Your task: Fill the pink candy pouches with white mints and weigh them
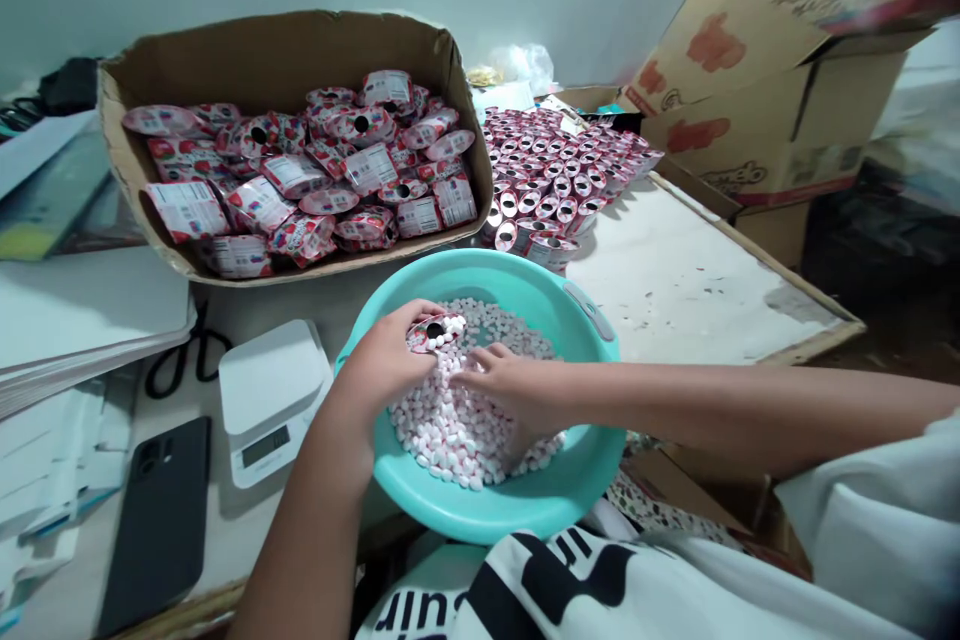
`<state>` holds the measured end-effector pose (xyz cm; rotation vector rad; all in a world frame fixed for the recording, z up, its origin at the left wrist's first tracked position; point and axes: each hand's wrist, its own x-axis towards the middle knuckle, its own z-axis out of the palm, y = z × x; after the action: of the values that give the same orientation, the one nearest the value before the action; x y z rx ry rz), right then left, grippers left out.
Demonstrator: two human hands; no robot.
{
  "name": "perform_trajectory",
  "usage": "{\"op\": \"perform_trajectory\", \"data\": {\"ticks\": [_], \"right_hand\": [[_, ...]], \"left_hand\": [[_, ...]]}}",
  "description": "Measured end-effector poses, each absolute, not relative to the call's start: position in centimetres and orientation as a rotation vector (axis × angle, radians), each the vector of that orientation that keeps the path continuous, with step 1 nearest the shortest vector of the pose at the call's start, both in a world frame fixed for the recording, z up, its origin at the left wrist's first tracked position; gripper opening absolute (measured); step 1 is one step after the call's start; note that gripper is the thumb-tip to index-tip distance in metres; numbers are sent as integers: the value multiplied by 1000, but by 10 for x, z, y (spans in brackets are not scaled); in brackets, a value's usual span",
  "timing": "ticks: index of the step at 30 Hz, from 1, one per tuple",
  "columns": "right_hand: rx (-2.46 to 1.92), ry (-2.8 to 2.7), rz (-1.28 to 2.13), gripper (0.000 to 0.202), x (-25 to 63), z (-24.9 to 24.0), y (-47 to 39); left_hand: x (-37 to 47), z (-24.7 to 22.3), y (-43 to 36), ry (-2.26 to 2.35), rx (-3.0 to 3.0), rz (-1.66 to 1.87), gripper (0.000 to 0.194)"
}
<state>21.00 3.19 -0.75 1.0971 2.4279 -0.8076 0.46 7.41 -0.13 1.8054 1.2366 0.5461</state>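
Observation:
A turquoise basin (480, 520) holds a heap of small white and pale pink candies (450, 440). Over its left side, my left hand (390, 355) is closed around a small red printed packet (431, 332) with a dark round hole facing up. Several candies lie at the packet's opening. My right hand (517, 390) is sunk into the heap just right of the packet, its fingers curled among the candies and pointing left. Part of that hand is hidden by the candies, and the packet's lower part is behind my left hand.
Filled-looking packets lie in a cardboard box (300, 30) behind the basin. Many upright open packets (551, 170) stand right of it. A white scale (266, 370), black phone (157, 520) and black scissors (184, 360) lie left. Large cartons (780, 130) stand at right.

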Motion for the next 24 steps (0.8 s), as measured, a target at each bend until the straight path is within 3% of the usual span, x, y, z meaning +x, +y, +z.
{"op": "perform_trajectory", "data": {"ticks": [5,11,17,24], "right_hand": [[1046,2432,-800,78,206,-3,26],[1028,2447,-826,56,201,-6,30],[1261,2585,-884,20,200,32,57],[1359,2829,-659,31,185,51,78]], "left_hand": [[4,0,74,1220,1806,505,55],[5,2,71,1218,1838,469,56],[7,3,69,1207,1862,423,49],[4,4,70,1130,1911,455,54]]}}
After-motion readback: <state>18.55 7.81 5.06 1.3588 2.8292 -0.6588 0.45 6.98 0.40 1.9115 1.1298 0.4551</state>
